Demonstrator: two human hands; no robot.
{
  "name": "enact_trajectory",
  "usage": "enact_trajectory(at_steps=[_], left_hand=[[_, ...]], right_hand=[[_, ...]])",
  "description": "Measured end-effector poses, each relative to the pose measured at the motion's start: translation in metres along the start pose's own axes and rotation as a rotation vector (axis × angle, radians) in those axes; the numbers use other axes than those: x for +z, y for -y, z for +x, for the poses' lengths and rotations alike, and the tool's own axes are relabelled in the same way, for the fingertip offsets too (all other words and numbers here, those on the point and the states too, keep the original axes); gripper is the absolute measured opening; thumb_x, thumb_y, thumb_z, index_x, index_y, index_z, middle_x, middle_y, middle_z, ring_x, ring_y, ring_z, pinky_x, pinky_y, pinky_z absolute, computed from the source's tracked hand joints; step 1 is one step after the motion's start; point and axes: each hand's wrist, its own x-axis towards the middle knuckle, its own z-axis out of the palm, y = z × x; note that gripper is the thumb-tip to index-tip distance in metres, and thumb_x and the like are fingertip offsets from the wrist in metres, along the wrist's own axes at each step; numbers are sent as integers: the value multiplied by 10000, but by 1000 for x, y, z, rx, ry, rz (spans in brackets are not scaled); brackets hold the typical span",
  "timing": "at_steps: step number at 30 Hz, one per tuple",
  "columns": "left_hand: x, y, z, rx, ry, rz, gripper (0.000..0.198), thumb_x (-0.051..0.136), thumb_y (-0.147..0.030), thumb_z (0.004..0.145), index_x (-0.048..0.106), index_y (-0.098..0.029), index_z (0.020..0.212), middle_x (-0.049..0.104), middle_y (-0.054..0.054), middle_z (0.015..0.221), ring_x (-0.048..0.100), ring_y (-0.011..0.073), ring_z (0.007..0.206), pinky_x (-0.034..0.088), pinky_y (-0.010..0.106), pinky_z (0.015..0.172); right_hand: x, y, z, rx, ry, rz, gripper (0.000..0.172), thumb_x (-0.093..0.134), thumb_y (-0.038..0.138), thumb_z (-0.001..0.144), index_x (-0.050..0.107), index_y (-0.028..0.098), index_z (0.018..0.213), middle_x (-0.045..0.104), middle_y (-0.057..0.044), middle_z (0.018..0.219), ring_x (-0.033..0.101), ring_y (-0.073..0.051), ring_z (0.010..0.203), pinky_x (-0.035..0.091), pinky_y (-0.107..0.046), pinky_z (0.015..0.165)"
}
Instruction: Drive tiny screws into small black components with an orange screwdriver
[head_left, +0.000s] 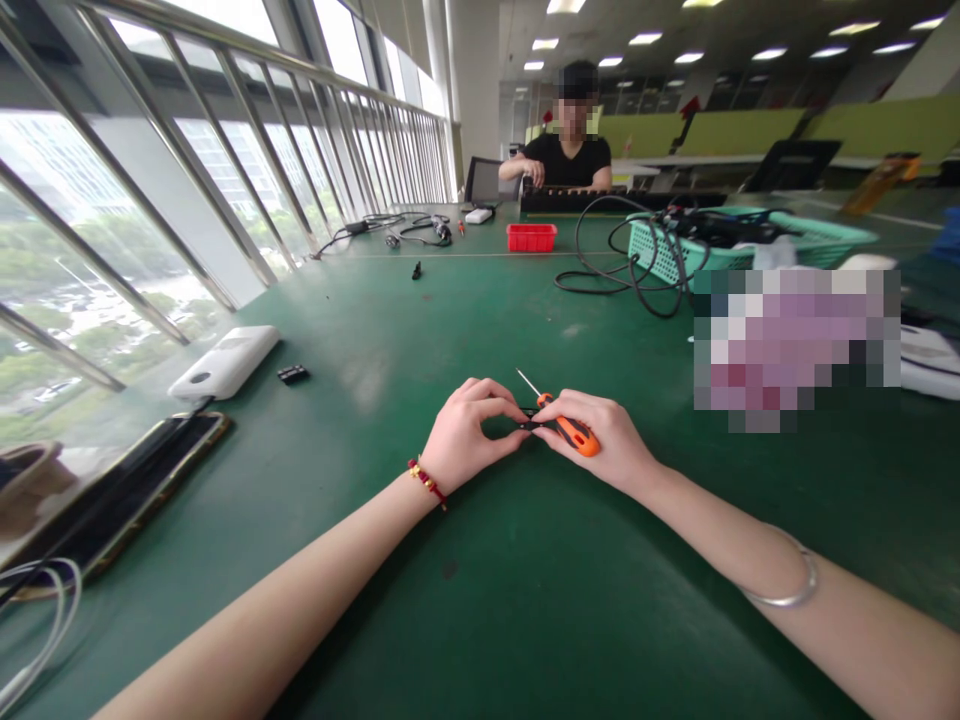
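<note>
Thumb and fingertips of my left hand pinch a small black part just above the green table. My right hand meets it from the other side, its thumb and index fingertip also at the black part. Tucked in that same right hand is a screwdriver with an orange and black handle. Its thin metal shaft points up and to the left, away from the part. The fingers cover most of the black part, so its exact kind cannot be made out.
Left of my hands lie a small black block, a white device and a phone. Farther back are a red bin, black cables and a teal basket. A person sits across the table.
</note>
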Motion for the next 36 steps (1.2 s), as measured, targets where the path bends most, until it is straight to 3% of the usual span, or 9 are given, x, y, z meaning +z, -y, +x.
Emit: enact_trajectory(at_steps=[18,24,28,36], left_hand=[[0,0,0,-45,-43,-52,86,661,-279,708,707,-220,751,661,25,812,548,175,819,462,325,799],[3,8,0,-181,25,-46,86,664,-291,699,716,-235,737,676,19,957,563,198,910,441,371,878],[5,10,1,-220,54,-74,77,668,-287,697,720,-241,731,684,5,1016,564,209,974,429,385,913],[7,9,4,-188,88,-81,83,668,-289,695,716,-235,735,703,-5,966,570,201,960,440,366,900]], right_hand=[[-2,-1,-1,2,-32,11,108,577,246,763,629,204,848,613,-18,798,583,-127,687,424,-226,625],[-6,-22,2,221,-225,1,110,568,225,736,632,214,824,659,-17,859,612,-160,752,452,-257,696],[-7,-39,5,321,-310,-7,97,541,223,742,627,207,784,677,-23,815,621,-174,721,460,-272,666],[-3,-38,6,339,-277,-11,88,553,220,719,628,219,764,670,-1,775,602,-162,668,440,-262,631]])
